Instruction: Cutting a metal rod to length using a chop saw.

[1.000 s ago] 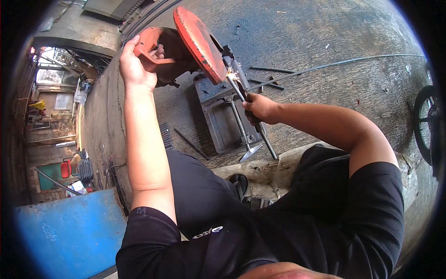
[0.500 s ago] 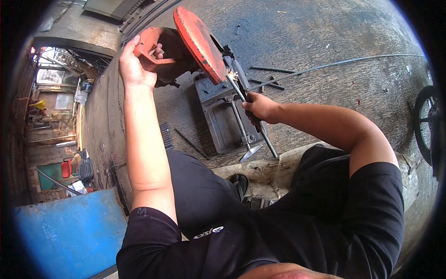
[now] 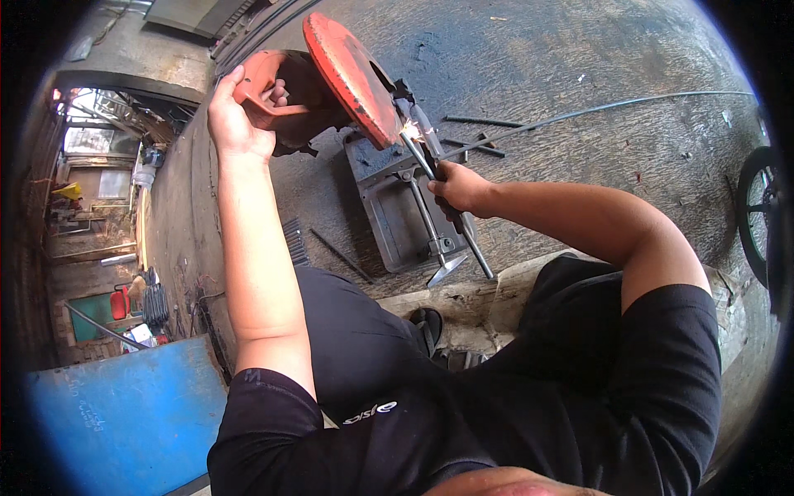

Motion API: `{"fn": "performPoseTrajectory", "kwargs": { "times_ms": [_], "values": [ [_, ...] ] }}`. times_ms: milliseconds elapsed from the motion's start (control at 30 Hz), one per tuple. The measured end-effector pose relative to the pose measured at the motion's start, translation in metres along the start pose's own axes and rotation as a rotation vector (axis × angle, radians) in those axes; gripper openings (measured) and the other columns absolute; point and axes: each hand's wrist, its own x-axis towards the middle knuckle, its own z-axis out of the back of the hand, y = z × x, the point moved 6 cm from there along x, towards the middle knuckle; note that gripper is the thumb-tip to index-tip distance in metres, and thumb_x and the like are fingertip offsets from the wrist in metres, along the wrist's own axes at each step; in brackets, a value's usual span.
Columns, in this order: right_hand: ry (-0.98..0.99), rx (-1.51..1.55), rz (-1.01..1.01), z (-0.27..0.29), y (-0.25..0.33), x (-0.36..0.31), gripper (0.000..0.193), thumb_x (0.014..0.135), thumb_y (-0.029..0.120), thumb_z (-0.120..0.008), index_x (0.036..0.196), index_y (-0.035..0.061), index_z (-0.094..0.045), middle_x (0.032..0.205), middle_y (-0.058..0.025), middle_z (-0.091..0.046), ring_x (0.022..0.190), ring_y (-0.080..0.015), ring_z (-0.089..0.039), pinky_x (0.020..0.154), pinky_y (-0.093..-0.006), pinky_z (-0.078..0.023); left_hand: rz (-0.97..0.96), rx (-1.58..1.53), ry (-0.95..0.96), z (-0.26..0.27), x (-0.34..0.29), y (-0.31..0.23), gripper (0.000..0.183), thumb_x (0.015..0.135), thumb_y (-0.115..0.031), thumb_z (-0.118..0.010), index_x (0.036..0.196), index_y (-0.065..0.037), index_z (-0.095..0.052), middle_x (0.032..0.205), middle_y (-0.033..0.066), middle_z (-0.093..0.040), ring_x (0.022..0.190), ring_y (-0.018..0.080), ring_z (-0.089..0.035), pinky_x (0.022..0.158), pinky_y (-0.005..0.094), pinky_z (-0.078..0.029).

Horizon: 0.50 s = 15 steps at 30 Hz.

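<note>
My left hand is wrapped round the red handle of a cut-off saw, fingers curled through its opening. The saw's worn red blade guard tilts over its grey metal base. Bright sparks show at the guard's lower edge, where a metal rod meets the saw; the blade itself is hidden by the guard. My right hand is closed around that rod, beside the base's clamp screw. The rod's near end sticks out past my hand toward me.
Several short dark rods and a long thin rod lie on the rough floor to the right. A wheel stands at the far right. A blue panel is at the lower left. My sandalled foot is near the base.
My left hand and the saw's red handle and guard have shifted slightly left. The sparks look brighter. My right hand stays on the rod in almost the same place.
</note>
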Motion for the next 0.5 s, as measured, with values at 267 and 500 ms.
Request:
{"fn": "performPoseTrajectory", "kwargs": {
  "times_ms": [267,500],
  "values": [
    [-0.020,-0.008,-0.006,-0.0004,-0.0009,0.0022,0.028,0.093,0.017,-0.055,0.110,-0.0033,-0.046,0.078,-0.0113,-0.058,0.060,-0.0189,-0.059,0.049,-0.0347,-0.052,-0.023,-0.034,0.018,-0.0031,-0.0028,-0.0010,0.043,0.087,-0.032,-0.054,0.113,0.002,-0.054,0.094,0.0153,-0.061,0.077,0.0235,-0.063,0.067,0.0343,-0.051],
    [-0.030,-0.041,0.027,-0.0002,-0.0001,0.0032,0.028,0.092,0.017,-0.057,0.110,-0.0030,-0.047,0.080,-0.0116,-0.059,0.062,-0.0189,-0.060,0.054,-0.0352,-0.051,-0.011,-0.048,0.024,-0.0031,-0.0020,-0.0006,0.043,0.087,-0.031,-0.054,0.113,0.002,-0.054,0.095,0.0153,-0.061,0.077,0.0233,-0.062,0.067,0.0345,-0.051]
  ]
}}
